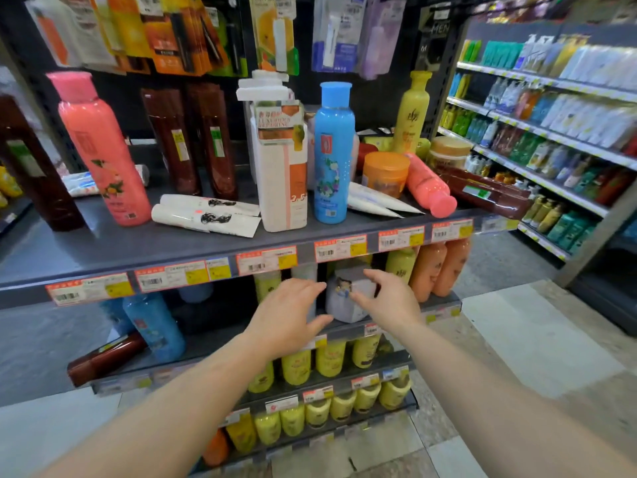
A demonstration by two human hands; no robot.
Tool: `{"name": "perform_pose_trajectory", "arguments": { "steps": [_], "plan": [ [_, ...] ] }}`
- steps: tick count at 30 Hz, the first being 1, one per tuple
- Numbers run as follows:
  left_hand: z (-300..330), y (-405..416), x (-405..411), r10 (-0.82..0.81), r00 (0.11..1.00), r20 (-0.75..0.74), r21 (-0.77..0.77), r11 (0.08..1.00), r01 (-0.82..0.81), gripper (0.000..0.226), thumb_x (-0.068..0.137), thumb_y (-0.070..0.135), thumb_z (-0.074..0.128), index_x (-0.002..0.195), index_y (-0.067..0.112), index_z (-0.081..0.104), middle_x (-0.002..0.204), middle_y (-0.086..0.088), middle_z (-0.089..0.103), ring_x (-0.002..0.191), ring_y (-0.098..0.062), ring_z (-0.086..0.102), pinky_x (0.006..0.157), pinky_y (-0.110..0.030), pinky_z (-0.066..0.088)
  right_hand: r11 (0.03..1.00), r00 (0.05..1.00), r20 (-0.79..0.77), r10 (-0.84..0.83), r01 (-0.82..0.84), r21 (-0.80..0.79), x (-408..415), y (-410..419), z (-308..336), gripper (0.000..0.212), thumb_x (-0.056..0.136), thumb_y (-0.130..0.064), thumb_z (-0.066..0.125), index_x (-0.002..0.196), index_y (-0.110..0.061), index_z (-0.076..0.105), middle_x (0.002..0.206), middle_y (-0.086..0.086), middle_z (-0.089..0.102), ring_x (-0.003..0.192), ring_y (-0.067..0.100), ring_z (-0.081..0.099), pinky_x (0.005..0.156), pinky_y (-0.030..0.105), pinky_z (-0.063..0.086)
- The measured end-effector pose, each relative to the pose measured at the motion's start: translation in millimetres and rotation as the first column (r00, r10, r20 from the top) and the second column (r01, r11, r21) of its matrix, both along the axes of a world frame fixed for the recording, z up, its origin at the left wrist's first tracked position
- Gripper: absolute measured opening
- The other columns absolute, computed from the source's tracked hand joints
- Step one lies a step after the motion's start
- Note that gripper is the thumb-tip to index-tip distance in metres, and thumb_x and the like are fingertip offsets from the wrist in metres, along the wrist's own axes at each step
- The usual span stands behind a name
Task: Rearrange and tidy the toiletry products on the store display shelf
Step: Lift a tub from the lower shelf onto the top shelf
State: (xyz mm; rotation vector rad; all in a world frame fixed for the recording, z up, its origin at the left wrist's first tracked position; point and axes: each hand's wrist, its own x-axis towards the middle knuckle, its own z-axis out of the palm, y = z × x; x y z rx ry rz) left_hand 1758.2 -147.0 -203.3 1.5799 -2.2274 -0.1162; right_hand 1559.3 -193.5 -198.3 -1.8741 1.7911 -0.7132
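A pale grey-white bottle (348, 298) stands on the second shelf (437, 305) under the top shelf edge. My left hand (289, 315) is spread just to its left, and my right hand (386, 298) reaches its right side, fingers relaxed; neither hand clearly grips it. On the top shelf (138, 250) stand a pink bottle (100, 150), a white pump bottle (281, 160), a blue bottle (332, 153) and a yellow bottle (412, 112). Two white tubes (206, 215) and another pink bottle (429, 186) lie flat there.
Brown bottles (193, 139) stand at the back; one brown bottle (482, 193) lies at the right end beside an orange jar (386, 172). A blue bottle (155, 326) and a fallen brown bottle (103, 357) are lower left. Yellow bottles (310, 367) fill lower shelves. Another stocked aisle shelf (551, 132) is right.
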Motion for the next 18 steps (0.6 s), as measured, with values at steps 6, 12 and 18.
{"name": "perform_pose_trajectory", "arguments": {
  "steps": [6, 12, 18],
  "plan": [
    [-37.6, -24.9, -25.9, 0.074, 0.995, -0.063, 0.154, 0.986, -0.064, 0.072, 0.085, 0.052, 0.061, 0.144, 0.021, 0.036, 0.145, -0.001, 0.044, 0.133, -0.022, 0.036, 0.107, -0.031, 0.029, 0.999, 0.994, -0.099, -0.034, 0.034, 0.006, -23.1, -13.5, -31.0, 0.068, 0.082, -0.043, 0.071, 0.141, -0.020, 0.045, 0.139, 0.003, 0.051, 0.129, 0.022, 0.044, 0.102, 0.034, 0.039],
    [-66.8, -52.9, -46.0, 0.130, 0.989, -0.073, 0.170, 0.979, -0.116, 0.081, 0.083, 0.050, 0.064, 0.149, 0.019, 0.026, 0.152, -0.001, 0.034, 0.139, -0.019, 0.028, 0.113, -0.027, 0.016, 1.000, 0.993, -0.116, 0.020, -0.018, 0.016, -30.3, -44.3, -53.8, 0.074, 0.078, -0.042, 0.074, 0.141, -0.020, 0.042, 0.136, 0.007, 0.048, 0.125, 0.027, 0.044, 0.097, 0.035, 0.042],
    [-87.8, -72.3, -55.7, 0.171, 0.983, -0.058, 0.174, 0.972, -0.159, 0.082, 0.083, 0.048, 0.064, 0.149, 0.020, 0.023, 0.154, 0.000, 0.029, 0.140, -0.020, 0.024, 0.113, -0.030, 0.019, 0.992, 0.977, -0.188, 0.105, -0.116, -0.050, -28.2, -76.7, -71.9, 0.056, 0.072, -0.039, 0.078, 0.116, -0.010, 0.056, 0.113, 0.010, 0.052, 0.109, 0.030, 0.049, 0.083, 0.032, 0.041]
  ]
}}
